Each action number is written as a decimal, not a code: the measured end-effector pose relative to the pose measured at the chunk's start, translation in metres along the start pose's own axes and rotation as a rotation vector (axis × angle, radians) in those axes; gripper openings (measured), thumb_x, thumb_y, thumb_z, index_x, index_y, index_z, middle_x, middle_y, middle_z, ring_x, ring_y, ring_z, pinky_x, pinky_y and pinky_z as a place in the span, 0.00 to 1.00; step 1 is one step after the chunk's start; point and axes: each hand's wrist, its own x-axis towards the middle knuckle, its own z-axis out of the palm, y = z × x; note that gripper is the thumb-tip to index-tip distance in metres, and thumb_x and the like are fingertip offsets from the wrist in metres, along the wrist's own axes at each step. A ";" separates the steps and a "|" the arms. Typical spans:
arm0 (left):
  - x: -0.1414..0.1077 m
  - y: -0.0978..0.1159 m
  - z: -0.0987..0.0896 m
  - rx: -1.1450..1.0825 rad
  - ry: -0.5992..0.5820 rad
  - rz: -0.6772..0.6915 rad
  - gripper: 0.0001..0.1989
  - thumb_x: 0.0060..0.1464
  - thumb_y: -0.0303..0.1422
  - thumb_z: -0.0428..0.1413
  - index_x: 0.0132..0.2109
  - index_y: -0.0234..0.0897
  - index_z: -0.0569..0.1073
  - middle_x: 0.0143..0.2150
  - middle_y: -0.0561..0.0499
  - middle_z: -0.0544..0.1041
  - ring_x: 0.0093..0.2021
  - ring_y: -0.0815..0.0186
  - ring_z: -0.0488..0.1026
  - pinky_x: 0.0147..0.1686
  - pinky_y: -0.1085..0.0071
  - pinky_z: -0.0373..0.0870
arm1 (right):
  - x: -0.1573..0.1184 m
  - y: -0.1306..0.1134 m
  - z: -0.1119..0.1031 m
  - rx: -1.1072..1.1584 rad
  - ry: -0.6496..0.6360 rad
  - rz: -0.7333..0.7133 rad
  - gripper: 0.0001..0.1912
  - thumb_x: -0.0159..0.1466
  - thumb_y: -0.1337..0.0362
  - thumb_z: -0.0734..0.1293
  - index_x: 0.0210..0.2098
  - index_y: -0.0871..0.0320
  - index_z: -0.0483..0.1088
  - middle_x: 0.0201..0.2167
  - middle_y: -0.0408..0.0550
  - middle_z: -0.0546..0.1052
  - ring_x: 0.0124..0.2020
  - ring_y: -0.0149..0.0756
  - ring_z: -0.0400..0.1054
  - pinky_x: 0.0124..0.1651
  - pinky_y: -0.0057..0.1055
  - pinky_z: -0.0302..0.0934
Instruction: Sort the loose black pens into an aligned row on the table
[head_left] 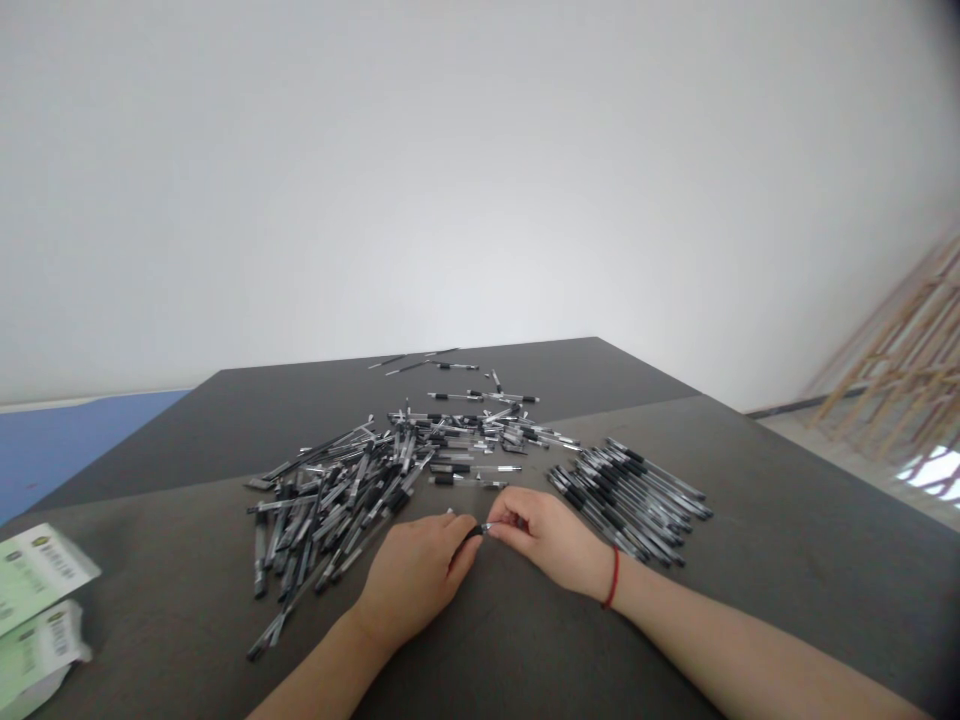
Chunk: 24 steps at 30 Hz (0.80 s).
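While keeping a slim pen with a black rubber grip (475, 531) low over the dark grey tabletop (517, 640), works at its pale, silvery front end with both hands. Holds the black grip clamped in the curled fingers of the left hand (420, 572), and pinches the tip between thumb and forefinger of the right hand (555, 545), just above a thin red cord bracelet (613, 577).

Appears, by judgement, to be fitting or adjusting the point of this single pen; calls next for a steady left hold, a straight line between barrel and tip, and a light, exact right pinch.

Seen around the held pen: at 9 to 11 o'clock, a loose, crisscrossed heap of clear-barrelled pens with black grips (367, 495); at 2 to 3 o'clock, a tidier, roughly parallel batch of similar pens (615, 490); at 12 o'clock, farther off, scattered pens (455, 366) near thin dark rods (407, 368). At 8 to 9 o'clock, green-and-white labelled packets (37, 570), cut off by the left edge.

Hidden under the left fingers: much of the barrel. Too small to make out: any separate part inside the right pinch. Blurred at 2 o'clock: a slatted wooden frame (907, 340).
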 end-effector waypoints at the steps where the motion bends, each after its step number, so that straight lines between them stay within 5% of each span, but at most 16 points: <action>1: 0.000 0.000 0.000 -0.003 0.001 0.002 0.12 0.62 0.36 0.43 0.42 0.41 0.70 0.35 0.50 0.75 0.37 0.63 0.73 0.34 0.71 0.64 | 0.000 0.000 0.000 -0.006 -0.003 0.006 0.04 0.61 0.65 0.64 0.30 0.58 0.68 0.26 0.41 0.70 0.29 0.29 0.63 0.32 0.25 0.54; 24: 0.002 -0.005 0.006 -0.089 0.039 -0.013 0.11 0.61 0.35 0.46 0.45 0.44 0.71 0.39 0.52 0.76 0.40 0.64 0.73 0.39 0.70 0.66 | 0.000 0.000 0.001 -0.056 0.008 -0.031 0.02 0.59 0.68 0.66 0.32 0.58 0.67 0.28 0.41 0.70 0.29 0.29 0.63 0.32 0.25 0.54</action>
